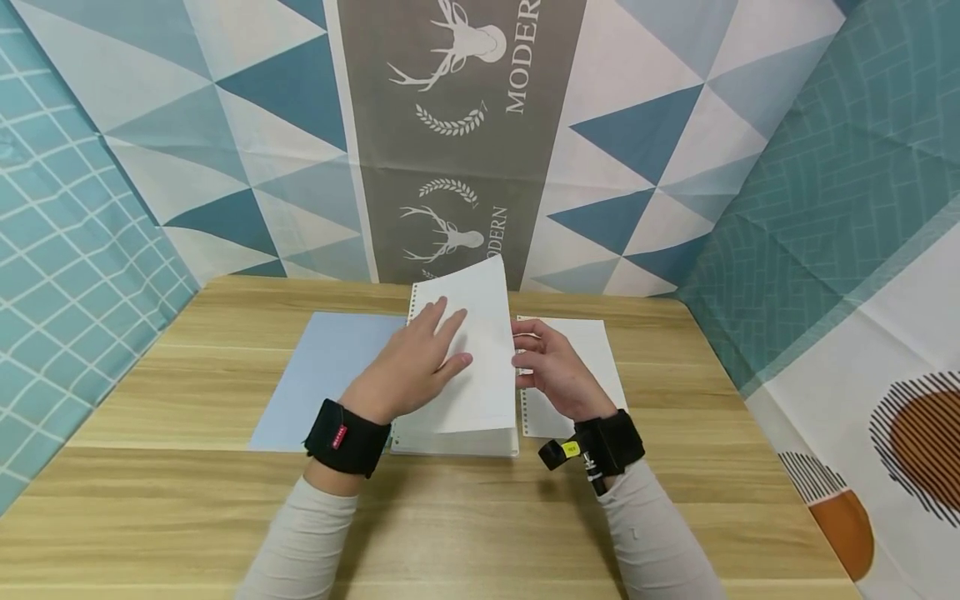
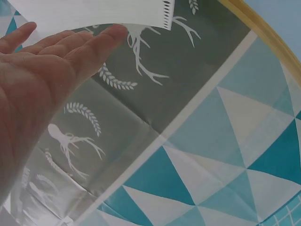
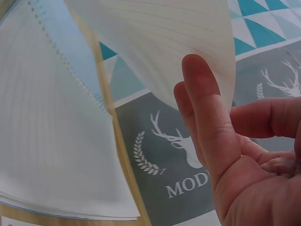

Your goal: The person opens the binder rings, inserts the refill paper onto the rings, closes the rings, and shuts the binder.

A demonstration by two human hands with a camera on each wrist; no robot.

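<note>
A stack of white loose-leaf paper point(image 1: 457, 442), punched with holes along its left edge, lies at the middle of the table. Its top sheet point(image 1: 480, 375) is lifted and curves up. The right hand point(image 1: 553, 367) pinches this sheet's right edge between thumb and fingers; in the right wrist view the sheet point(image 3: 188, 28) shows faint ruled lines. Over the sheet's left part, the left hand point(image 1: 408, 362) is spread with straight fingers. Whether its palm touches the paper is hard to tell. Beyond its fingertips, the left wrist view shows the sheet's punched edge point(image 2: 167, 14).
A light blue cover or sheet point(image 1: 322, 375) lies left of the stack, partly under the left arm. Another punched, ruled sheet point(image 1: 577, 337) lies on the right, partly behind the right hand. The wooden table point(image 1: 187, 500) meets a patterned cloth point(image 1: 465, 125) at the back.
</note>
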